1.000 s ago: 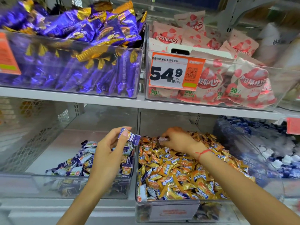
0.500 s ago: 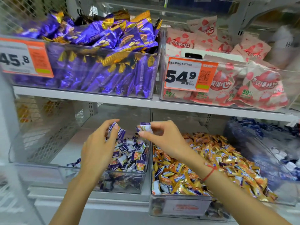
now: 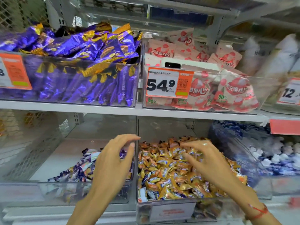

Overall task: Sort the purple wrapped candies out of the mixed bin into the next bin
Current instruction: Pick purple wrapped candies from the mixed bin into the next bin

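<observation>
Hands, two, both loose-fingered and holding nothing: left hand (image 3: 112,161) over purple-candy bin (image 3: 48,190), right hand (image 3: 206,161) over mixed bin (image 3: 170,211).

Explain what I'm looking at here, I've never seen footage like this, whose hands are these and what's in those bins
This is one picture from a camera worn on a person's head, looking forward and down at shop shelves. No machine: the left hand and right hand are the wearer's own, both with fingers spread and holding nothing. The left hand hovers over the clear plastic bin of purple-and-white wrapped candies. The right hand reaches over the clear plastic bin of mostly gold-orange wrapped candies, where a few purple ones are mixed in. On the shelf above sit large purple foil packets and pink-and-white packets behind an orange price tag.
</observation>
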`<action>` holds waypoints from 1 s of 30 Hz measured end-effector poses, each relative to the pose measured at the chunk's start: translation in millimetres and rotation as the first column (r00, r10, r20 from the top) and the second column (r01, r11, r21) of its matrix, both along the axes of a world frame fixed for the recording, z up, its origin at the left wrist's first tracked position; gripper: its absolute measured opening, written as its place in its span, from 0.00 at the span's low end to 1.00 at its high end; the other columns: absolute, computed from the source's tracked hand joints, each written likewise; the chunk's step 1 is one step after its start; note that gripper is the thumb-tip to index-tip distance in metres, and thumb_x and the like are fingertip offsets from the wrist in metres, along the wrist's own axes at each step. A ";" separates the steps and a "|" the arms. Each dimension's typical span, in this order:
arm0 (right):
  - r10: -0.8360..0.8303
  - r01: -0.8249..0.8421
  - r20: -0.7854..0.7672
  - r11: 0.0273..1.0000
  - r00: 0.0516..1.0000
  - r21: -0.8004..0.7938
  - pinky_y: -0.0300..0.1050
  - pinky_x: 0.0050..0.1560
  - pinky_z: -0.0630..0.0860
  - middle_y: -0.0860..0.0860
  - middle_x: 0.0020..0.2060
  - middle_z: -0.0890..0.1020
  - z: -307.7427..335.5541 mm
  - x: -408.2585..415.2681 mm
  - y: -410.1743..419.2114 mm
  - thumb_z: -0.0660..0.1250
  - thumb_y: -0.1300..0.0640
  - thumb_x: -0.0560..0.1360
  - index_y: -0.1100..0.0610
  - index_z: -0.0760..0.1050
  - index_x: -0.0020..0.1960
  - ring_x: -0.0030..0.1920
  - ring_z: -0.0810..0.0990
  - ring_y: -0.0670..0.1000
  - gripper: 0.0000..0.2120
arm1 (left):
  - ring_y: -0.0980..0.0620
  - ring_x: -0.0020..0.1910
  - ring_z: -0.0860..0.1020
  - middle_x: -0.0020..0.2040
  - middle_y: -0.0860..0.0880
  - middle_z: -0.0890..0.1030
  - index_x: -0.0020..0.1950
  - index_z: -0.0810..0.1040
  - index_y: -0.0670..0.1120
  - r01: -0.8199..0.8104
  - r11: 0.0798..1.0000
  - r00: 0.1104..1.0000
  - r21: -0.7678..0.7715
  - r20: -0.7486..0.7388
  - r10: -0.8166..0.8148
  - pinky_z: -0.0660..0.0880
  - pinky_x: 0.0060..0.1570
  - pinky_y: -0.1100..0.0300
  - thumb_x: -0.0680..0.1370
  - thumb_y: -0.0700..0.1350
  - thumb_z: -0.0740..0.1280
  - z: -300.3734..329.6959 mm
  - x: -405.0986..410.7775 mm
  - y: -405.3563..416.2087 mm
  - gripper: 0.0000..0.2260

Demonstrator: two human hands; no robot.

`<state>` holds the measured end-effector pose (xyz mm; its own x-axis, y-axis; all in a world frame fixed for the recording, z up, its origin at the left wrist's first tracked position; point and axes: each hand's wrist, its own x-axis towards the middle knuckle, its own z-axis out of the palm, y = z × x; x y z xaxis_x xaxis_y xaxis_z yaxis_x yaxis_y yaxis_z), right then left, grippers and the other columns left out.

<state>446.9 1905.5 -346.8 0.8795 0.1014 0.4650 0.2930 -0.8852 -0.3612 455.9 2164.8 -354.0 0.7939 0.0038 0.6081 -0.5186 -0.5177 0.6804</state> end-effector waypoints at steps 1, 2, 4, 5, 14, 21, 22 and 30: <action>-0.076 0.076 0.030 0.997 0.997 0.018 0.40 0.54 0.73 0.38 0.50 0.79 -4.7 -5.1 -20.5 0.71 0.53 0.74 0.39 0.77 0.56 0.57 0.74 0.43 0.13 | 0.67 0.55 0.75 0.53 0.69 0.78 0.52 0.79 0.61 0.075 0.997 0.997 0.016 0.023 -0.075 0.70 0.53 0.70 0.79 0.42 0.64 1.8 -2.4 -14.5 0.12; -0.148 0.146 0.044 0.988 0.988 0.044 0.39 0.52 0.73 0.40 0.51 0.80 -9.4 -9.2 -38.0 0.71 0.55 0.74 0.41 0.79 0.56 0.57 0.76 0.46 0.13 | 0.67 0.56 0.75 0.54 0.68 0.78 0.52 0.80 0.60 0.150 0.987 0.988 0.050 0.026 -0.151 0.69 0.53 0.71 0.79 0.41 0.64 3.5 -2.8 -29.5 0.13; -0.243 0.238 0.030 0.965 0.970 0.111 0.44 0.49 0.76 0.43 0.51 0.82 -16.7 -16.5 -64.0 0.70 0.57 0.75 0.43 0.80 0.56 0.55 0.78 0.50 0.12 | 0.67 0.58 0.73 0.58 0.68 0.77 0.55 0.80 0.60 0.286 0.943 0.958 0.170 -0.029 -0.285 0.68 0.56 0.71 0.80 0.42 0.63 5.9 3.1 -59.4 0.13; -0.259 0.253 0.027 0.958 0.966 0.138 0.46 0.48 0.76 0.44 0.51 0.82 -19.9 -19.0 -72.9 0.68 0.58 0.76 0.43 0.80 0.56 0.53 0.79 0.50 0.13 | 0.67 0.61 0.72 0.61 0.68 0.75 0.57 0.79 0.60 0.343 0.908 0.939 0.240 -0.080 -0.334 0.68 0.60 0.68 0.81 0.44 0.62 6.5 8.8 -75.0 0.13; -0.450 0.479 0.238 0.874 0.861 -0.080 0.60 0.55 0.76 0.50 0.51 0.83 -34.5 -30.2 -106.1 0.73 0.65 0.68 0.51 0.83 0.51 0.55 0.79 0.60 0.15 | 0.56 0.77 0.38 0.79 0.59 0.46 0.75 0.54 0.65 0.630 0.316 0.764 0.710 -0.492 -0.418 0.34 0.73 0.41 0.80 0.63 0.53 -23.0 47.8 -191.8 0.24; -0.442 0.443 0.038 0.892 0.896 -0.089 0.59 0.64 0.69 0.53 0.60 0.79 -40.9 -35.8 -108.1 0.71 0.67 0.69 0.53 0.82 0.57 0.69 0.69 0.61 0.19 | 0.53 0.76 0.56 0.78 0.57 0.54 0.74 0.54 0.68 0.365 0.440 0.929 0.821 -0.350 -0.118 0.53 0.73 0.46 0.77 0.69 0.42 -18.8 74.1 -152.2 0.26; -0.446 0.445 0.013 0.893 0.895 -0.071 0.58 0.66 0.65 0.52 0.63 0.78 -39.6 -37.0 -107.1 0.69 0.66 0.72 0.52 0.81 0.59 0.71 0.66 0.60 0.18 | 0.51 0.75 0.58 0.78 0.55 0.56 0.75 0.53 0.66 0.322 0.438 0.941 0.839 -0.333 -0.055 0.56 0.72 0.46 0.79 0.65 0.46 -18.9 75.5 -146.2 0.23; -0.249 0.248 0.057 0.969 0.967 0.017 0.45 0.51 0.76 0.47 0.56 0.81 -11.5 -23.2 -82.8 0.62 0.61 0.79 0.49 0.81 0.58 0.60 0.73 0.47 0.14 | 0.52 0.77 0.52 0.79 0.56 0.52 0.76 0.53 0.65 0.396 0.477 0.911 0.785 -0.400 -0.098 0.50 0.75 0.49 0.54 0.82 0.29 -22.9 48.8 -116.1 0.53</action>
<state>423.8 1822.7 -358.3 0.8479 -0.1219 0.5159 0.0849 -0.9295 -0.3590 504.7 2048.7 -376.9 0.7941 -0.6072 -0.0266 -0.6003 -0.7903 0.1229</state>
